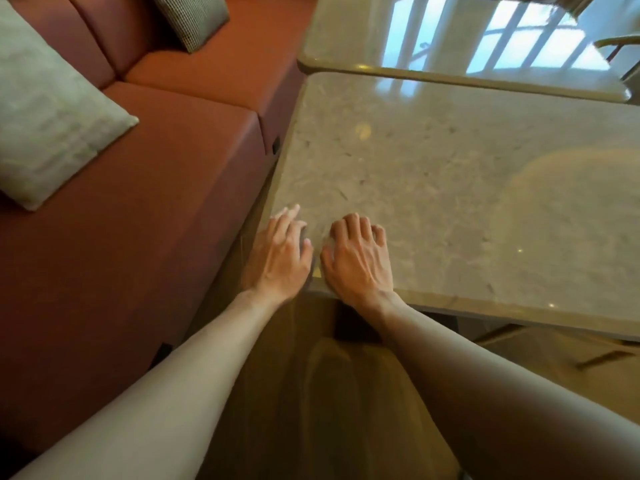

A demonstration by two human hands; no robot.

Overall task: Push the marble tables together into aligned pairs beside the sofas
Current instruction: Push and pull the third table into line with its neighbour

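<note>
A grey marble table (433, 174) stands right in front of me, its left edge close beside the red sofa (156, 188). A second marble table (349, 32) lies just beyond it; their long edges nearly meet, and the far top overlaps the near one at the right. My left hand (280, 254) lies flat on the near left corner, fingers straight and a little blurred. My right hand (356, 258) rests beside it on the top, its fingers bent downward onto the marble. Neither hand holds anything.
Two grey-green cushions (45, 112) (194, 15) lie on the sofa. A wooden floor (311, 393) runs below my arms. A chair frame (616, 46) shows at the far right, and a wooden piece (602, 355) sits under the near table's front edge.
</note>
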